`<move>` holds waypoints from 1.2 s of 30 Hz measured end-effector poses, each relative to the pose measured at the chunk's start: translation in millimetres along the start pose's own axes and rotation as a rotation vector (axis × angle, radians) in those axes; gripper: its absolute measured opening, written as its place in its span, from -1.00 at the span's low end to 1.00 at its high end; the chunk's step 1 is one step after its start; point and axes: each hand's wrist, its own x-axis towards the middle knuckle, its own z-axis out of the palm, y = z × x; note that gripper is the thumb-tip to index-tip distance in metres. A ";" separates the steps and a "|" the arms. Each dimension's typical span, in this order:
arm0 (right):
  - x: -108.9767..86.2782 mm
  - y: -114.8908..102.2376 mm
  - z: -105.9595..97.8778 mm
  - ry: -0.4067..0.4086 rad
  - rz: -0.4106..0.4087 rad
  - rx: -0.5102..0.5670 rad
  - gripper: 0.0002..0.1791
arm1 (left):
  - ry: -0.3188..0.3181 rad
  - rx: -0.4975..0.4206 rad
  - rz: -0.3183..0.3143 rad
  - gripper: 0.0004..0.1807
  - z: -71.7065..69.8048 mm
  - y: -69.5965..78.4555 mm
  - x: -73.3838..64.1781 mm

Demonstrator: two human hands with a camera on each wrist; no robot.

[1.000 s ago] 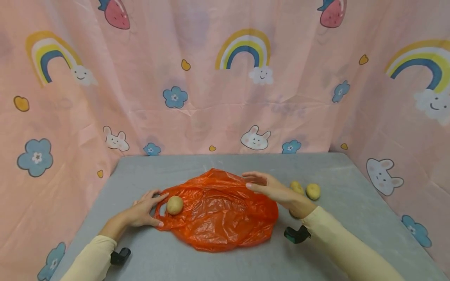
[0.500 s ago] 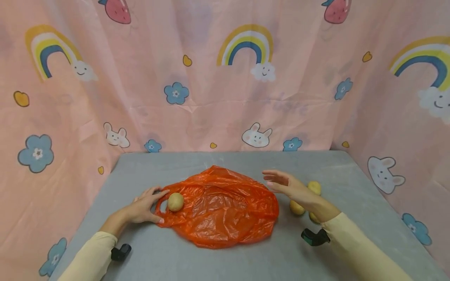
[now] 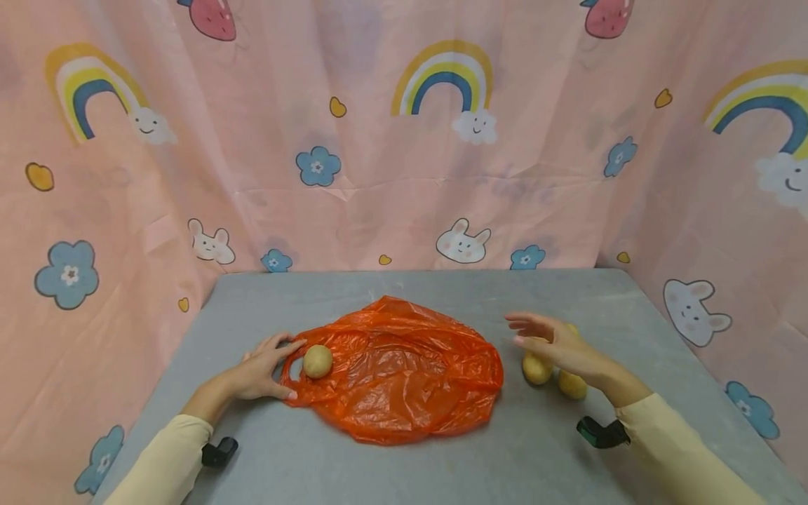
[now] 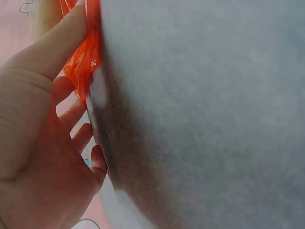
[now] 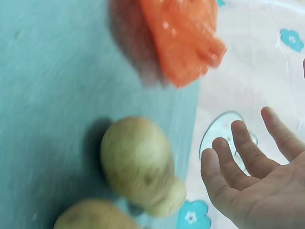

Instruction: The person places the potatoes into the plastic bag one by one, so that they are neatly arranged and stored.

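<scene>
A crumpled orange-red plastic bag (image 3: pixel 404 393) lies flat on the grey table. One potato (image 3: pixel 318 361) rests on its left end, beside the handle hole. My left hand (image 3: pixel 259 372) touches the bag around that handle, thumb and forefinger spread apart at its edge. Above the table to the right of the bag, my right hand (image 3: pixel 558 344) is held with loosely extended fingers and nothing in them. Beneath and beside it lie a potato (image 3: pixel 536 369), a second potato (image 3: pixel 572 386) and a third potato (image 5: pixel 164 198), partly hidden by the hand in the head view.
The grey table (image 3: pixel 429 470) ends at a pink printed curtain (image 3: pixel 404 161), which hangs behind it and along both sides. A dark wrist camera (image 3: pixel 602 433) sits below the right wrist, and another wrist camera (image 3: pixel 219 452) below the left.
My right hand has moved right, from over the bag's right side to above the loose potatoes. My left hand, the bag and the potato on it look unmoved.
</scene>
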 end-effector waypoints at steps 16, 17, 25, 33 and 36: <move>-23.8 36.6 -9.7 0.150 -0.122 -0.236 -0.43 | 0.018 -0.010 0.014 0.10 -1.1 -0.9 -4.2; -24.4 38.6 -9.5 0.154 -0.131 -0.246 -0.43 | 0.020 -0.006 0.016 0.10 -1.0 -1.3 -3.8; -24.3 55.1 -7.2 0.176 -0.177 -0.331 -0.39 | 0.013 -0.009 0.010 0.10 1.8 -1.4 -3.2; -27.3 67.4 -4.3 0.207 -0.214 -0.351 -0.37 | 0.016 -0.018 0.013 0.09 2.6 -1.5 -2.1; -27.9 68.9 -1.1 0.202 -0.196 -0.354 -0.34 | 0.013 -0.014 0.017 0.08 2.7 -2.0 -2.6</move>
